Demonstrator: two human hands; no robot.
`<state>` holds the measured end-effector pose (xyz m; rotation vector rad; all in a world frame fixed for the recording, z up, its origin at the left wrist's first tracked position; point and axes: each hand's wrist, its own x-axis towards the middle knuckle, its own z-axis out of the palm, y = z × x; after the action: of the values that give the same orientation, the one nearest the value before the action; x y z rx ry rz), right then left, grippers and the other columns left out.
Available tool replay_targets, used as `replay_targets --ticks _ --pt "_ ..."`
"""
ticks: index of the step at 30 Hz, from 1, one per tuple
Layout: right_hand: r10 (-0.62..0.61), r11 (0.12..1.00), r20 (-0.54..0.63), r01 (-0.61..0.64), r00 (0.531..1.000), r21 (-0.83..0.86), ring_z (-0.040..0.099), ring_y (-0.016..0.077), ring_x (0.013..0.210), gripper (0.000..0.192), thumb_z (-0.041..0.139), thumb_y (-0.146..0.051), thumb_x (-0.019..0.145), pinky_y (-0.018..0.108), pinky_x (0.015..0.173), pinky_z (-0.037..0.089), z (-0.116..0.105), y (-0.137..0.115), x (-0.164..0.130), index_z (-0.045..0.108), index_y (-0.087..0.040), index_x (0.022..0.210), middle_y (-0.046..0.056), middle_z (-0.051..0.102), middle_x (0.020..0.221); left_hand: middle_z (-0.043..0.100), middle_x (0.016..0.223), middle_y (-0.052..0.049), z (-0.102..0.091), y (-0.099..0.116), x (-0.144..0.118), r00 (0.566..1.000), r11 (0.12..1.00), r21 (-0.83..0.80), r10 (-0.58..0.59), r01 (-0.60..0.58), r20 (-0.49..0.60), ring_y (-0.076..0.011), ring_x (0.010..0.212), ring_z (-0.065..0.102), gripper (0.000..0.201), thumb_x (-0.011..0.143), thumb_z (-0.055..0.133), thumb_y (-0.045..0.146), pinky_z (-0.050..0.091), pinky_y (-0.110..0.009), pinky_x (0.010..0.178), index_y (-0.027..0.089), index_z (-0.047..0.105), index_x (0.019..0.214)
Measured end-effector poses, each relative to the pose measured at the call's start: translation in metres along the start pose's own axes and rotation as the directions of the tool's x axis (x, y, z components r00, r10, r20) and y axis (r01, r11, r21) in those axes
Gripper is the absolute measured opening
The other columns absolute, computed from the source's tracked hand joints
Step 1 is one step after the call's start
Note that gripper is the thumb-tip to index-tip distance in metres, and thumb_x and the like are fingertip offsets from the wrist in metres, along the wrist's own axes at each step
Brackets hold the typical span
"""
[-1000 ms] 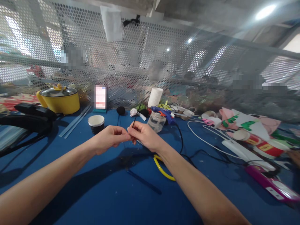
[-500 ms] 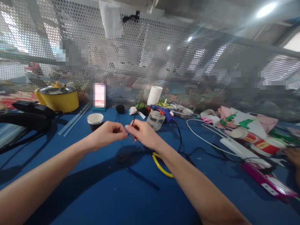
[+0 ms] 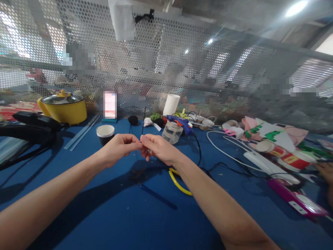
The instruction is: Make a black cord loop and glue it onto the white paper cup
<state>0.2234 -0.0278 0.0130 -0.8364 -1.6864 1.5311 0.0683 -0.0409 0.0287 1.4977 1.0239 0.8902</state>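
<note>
A thin black stick stands nearly upright above the table, its lower end between my hands. My right hand pinches it between thumb and fingers. The fingertips of my left hand are pressed together at the same spot, meeting the right fingertips; whether they grip the stick too is hidden. Just behind my left hand is a paper cup with a dark sleeve. Beyond my right hand are a clear jar and a blue glue gun. A dark blue rod lies on the table below my hands.
A yellow pot and a lit phone stand at the back left. A yellow loop lies by my right forearm. To the right are cables, a white power strip, a purple device and paper cups. Perforated metal closes the back.
The black stick has swung from leaning right to nearly upright. My right fingers have shifted slightly around it, while my left hand has barely moved.
</note>
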Motion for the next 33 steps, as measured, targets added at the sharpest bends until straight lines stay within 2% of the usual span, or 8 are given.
replay_targets --ticks 3,5,9,15,20,24,27,33 --pt "0.051 0.986 0.070 -0.061 0.996 0.152 0.053 0.0080 0.053 0.034 0.058 -0.048 0.068 0.019 0.043 0.042 0.001 0.001 0.001 0.050 -0.014 0.068 -0.002 0.051 0.061 0.043 0.045 0.006 0.001 -0.003 0.002 0.991 0.994 -0.089 0.056 -0.067 -0.118 -0.0023 0.038 0.028 0.015 0.066 0.061 0.026 0.017 -0.017 0.037 0.013 0.055 0.059" --pt "0.055 0.964 0.070 -0.071 0.996 0.255 0.053 0.0075 0.054 0.030 0.064 -0.041 0.065 0.018 0.044 0.042 0.003 0.002 0.001 0.051 -0.014 0.068 -0.002 0.053 0.062 0.045 0.047 0.006 0.002 -0.004 0.003 0.983 0.984 -0.142 0.085 -0.109 -0.166 -0.0024 0.039 0.032 0.015 0.064 0.062 0.025 0.019 -0.017 0.037 0.013 0.054 0.060" --pt "0.058 0.916 0.035 -0.067 0.998 0.396 0.053 0.0067 0.052 0.026 0.067 -0.035 0.063 0.017 0.043 0.041 0.006 0.005 0.004 0.053 -0.014 0.067 -0.003 0.055 0.060 0.048 0.050 0.005 0.006 -0.007 0.004 0.969 0.970 -0.184 0.119 -0.159 -0.215 -0.0029 0.040 0.034 0.014 0.064 0.063 0.025 0.022 -0.018 0.038 0.014 0.054 0.061" --pt "0.060 0.869 -0.008 -0.049 0.998 0.492 0.051 0.0063 0.049 0.025 0.068 -0.033 0.062 0.017 0.041 0.038 0.010 0.005 0.005 0.052 -0.014 0.064 -0.004 0.055 0.056 0.048 0.048 0.005 0.007 -0.010 0.004 0.949 0.954 -0.179 0.190 -0.238 -0.252 -0.0030 0.040 0.031 0.013 0.063 0.063 0.025 0.020 -0.019 0.038 0.014 0.056 0.061" --pt "0.043 0.894 -0.132 0.021 0.990 0.448 0.049 0.0055 0.048 0.025 0.067 -0.033 0.062 0.017 0.043 0.038 0.016 0.005 0.004 0.051 -0.015 0.066 -0.005 0.053 0.055 0.049 0.050 0.005 0.006 -0.010 0.004 0.937 0.957 -0.112 0.232 -0.268 -0.259 -0.0037 0.041 0.033 0.014 0.064 0.062 0.027 0.024 -0.019 0.039 0.014 0.057 0.064" --pt "-0.002 0.938 -0.232 0.083 0.973 0.338 0.049 0.0055 0.047 0.025 0.065 -0.035 0.062 0.018 0.043 0.039 0.018 0.006 0.003 0.050 -0.015 0.066 -0.005 0.052 0.055 0.047 0.049 0.005 0.004 -0.006 0.003 0.933 0.963 0.040 0.268 -0.266 -0.242 -0.0048 0.044 0.036 0.016 0.068 0.058 0.030 0.028 -0.019 0.041 0.014 0.057 0.063" --pt "-0.042 0.958 -0.262 0.113 0.964 0.264 0.049 0.0060 0.048 0.025 0.063 -0.036 0.064 0.019 0.043 0.039 0.019 0.007 0.004 0.050 -0.015 0.067 -0.005 0.052 0.055 0.045 0.045 0.005 0.002 -0.004 0.003 0.936 0.962 0.128 0.265 -0.240 -0.233 -0.0054 0.043 0.038 0.019 0.070 0.055 0.031 0.029 -0.019 0.042 0.015 0.055 0.060" --pt "-0.080 0.982 -0.291 0.125 0.953 0.139 0.048 0.0060 0.047 0.021 0.058 -0.035 0.068 0.020 0.043 0.041 0.019 0.007 0.004 0.049 -0.016 0.066 -0.005 0.051 0.054 0.044 0.039 0.007 0.002 -0.005 0.004 0.955 0.975 0.132 0.205 -0.180 -0.215 -0.0049 0.038 0.036 0.020 0.072 0.054 0.031 0.026 -0.018 0.039 0.015 0.049 0.062"
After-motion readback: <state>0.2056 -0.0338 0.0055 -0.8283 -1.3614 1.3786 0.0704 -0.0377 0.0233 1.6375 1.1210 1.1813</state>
